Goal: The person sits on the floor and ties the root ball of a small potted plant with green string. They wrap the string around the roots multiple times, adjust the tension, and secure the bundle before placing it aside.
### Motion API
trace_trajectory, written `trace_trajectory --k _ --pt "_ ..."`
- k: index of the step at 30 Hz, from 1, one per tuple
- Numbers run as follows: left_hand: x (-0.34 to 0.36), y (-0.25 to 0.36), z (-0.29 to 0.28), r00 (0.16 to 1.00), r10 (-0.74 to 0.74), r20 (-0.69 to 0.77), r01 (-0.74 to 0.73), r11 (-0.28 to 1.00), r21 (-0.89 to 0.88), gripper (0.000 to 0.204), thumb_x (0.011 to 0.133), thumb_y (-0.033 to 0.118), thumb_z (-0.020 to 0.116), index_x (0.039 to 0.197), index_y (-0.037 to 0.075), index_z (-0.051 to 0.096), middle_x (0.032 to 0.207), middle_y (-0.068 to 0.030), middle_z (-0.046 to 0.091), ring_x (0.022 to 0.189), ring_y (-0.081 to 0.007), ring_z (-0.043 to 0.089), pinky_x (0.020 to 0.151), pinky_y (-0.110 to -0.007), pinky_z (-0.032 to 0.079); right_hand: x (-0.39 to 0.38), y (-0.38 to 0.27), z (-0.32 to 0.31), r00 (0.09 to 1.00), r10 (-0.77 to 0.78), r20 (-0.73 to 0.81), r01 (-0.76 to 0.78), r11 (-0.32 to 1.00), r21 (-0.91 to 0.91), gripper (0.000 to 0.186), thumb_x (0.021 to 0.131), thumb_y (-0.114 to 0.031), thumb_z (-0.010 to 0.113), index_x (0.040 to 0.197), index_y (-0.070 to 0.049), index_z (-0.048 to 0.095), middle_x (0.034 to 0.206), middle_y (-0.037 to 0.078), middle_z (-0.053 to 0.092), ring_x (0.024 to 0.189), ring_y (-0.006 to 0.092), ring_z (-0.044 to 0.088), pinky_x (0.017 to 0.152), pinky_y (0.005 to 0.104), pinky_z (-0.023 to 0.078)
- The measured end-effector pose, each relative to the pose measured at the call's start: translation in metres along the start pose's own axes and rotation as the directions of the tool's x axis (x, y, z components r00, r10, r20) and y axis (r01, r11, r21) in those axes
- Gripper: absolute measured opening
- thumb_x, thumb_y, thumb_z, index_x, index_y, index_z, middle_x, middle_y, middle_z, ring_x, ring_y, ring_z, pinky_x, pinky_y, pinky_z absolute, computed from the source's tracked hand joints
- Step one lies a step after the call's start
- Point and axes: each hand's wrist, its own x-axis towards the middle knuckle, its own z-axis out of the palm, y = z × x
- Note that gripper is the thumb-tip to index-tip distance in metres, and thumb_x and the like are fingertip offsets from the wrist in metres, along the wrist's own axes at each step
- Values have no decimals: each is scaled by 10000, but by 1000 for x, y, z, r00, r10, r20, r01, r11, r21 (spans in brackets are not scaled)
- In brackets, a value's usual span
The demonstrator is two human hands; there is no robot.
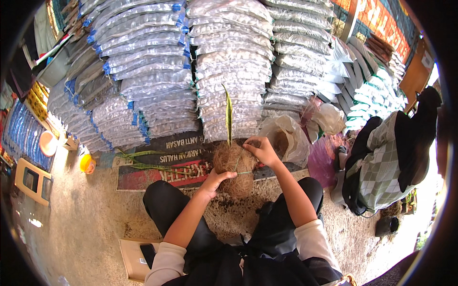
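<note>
A coconut fiber bundle (223, 157) stands between my knees with one upright yellow-edged green leaf (229, 119) rising from its top. My left hand (217, 182) grips the lower left of the bundle, thumb across its front. At the upper right of the bundle, my right hand (259, 150) has its fingers pinched at a thin green string (243, 172), which runs around the fibers. Several loose leaves (148, 167) lie to the left on a printed sheet (138, 180). An open clear plastic bag (293, 150) with brown contents sits just right of my right hand.
Tall stacks of filled sacks (229, 57) line the back. A beige plastic stool (33, 181) and orange tub (87, 163) are at left. A crouched person in checked clothing (377, 171), a pink bag (320, 159) and a black pot (386, 226) are at right. Cardboard (131, 252) holds a phone (147, 255).
</note>
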Motion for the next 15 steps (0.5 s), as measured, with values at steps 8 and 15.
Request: trace_trajectory --k 8,15 --pt "0 1 -5 1000 18 25 -17 999 -38 663 651 210 695 1206 30 381 1092 -103 486 1012 -238 492 838 -387 430 5 24 8 961 248 125 -265 954 144 204 794 -170 581 867 20 602 803 50 595 738 103 510 679 265 407" --pt "0 5 -2 992 87 -93 -103 977 -187 621 675 194 676 1200 42 381 1104 -92 485 1014 -236 492 821 -390 445 -2 86 43 897 392 206 -442 820 364 470 798 -270 554 1095 86 479 872 110 578 756 155 537 686 279 428"
